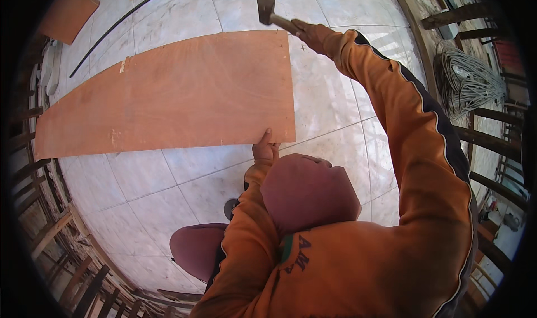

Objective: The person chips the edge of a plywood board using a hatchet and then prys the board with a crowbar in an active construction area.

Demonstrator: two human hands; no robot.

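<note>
A reddish-brown plywood sheet (184, 94) spans the left and middle of the view above the tiled floor. My left hand (265, 149) grips its near edge close to the right corner, thumb on top and the other fingers mostly hidden beneath. Raised beyond the sheet's far right corner is my right hand (311, 35), closed round the wooden handle of a hatchet (266, 9). The hatchet's flat, dark metal head points up and left, apart from the sheet and slightly blurred.
A thin black curved strip (120, 23) lies past the sheet at the far left, near another brown board (70, 12). Coiled grey wire (469, 80) rests at the right among dark wooden slats (486, 142). My bent knees (310, 194) fill the near middle of the white tiles (151, 178).
</note>
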